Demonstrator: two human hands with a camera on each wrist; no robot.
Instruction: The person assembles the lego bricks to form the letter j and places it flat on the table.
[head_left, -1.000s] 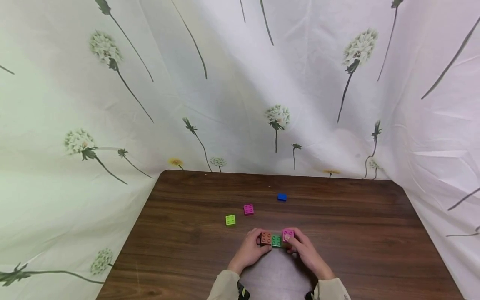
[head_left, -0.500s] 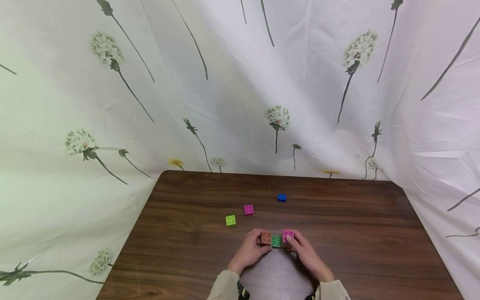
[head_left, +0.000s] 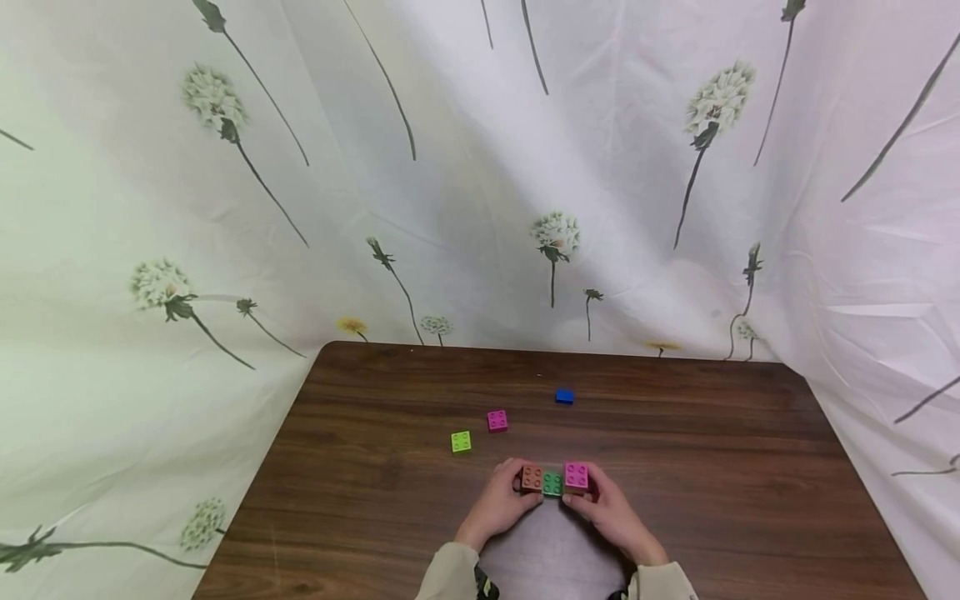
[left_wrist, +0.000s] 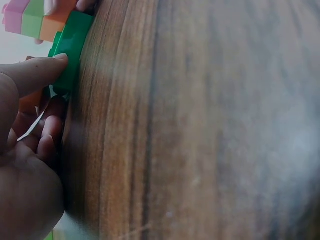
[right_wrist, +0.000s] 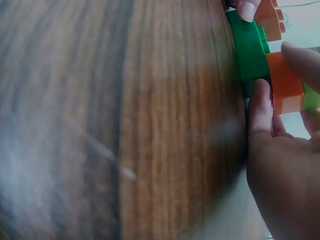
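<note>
On the brown wooden bench (head_left: 360,508), close to the person, two hands hold some toy bricks. The left hand (head_left: 498,504) has its fingers bent in around the left end of a long green brick (left_wrist: 70,55). The thumb lies along the near side of the green brick, and the other fingers curl at its end. An orange brick (head_left: 532,477) with four round bumps on top sits up on that left end, right by those fingers.

The right hand (head_left: 611,508) has hold of a little tower (left_wrist: 35,20) at the other end of the green brick. Its thumb and fingers are bent, only about as far apart as the tower is wide. The tower has a second orange brick (right_wrist: 285,82) at the bottom, a light green brick (right_wrist: 311,95) in the middle and a pink brick (head_left: 576,473) on top. Between the tower and the first orange brick, bumps of the green brick show.

Farther out, three loose bricks lie well apart from the hands: a lime brick (head_left: 461,442), a dark pink brick (head_left: 497,421) near it, and a small blue brick (head_left: 564,397) farthest away. Behind the bench hangs a white cloth (head_left: 465,217) with dandelions on it.
</note>
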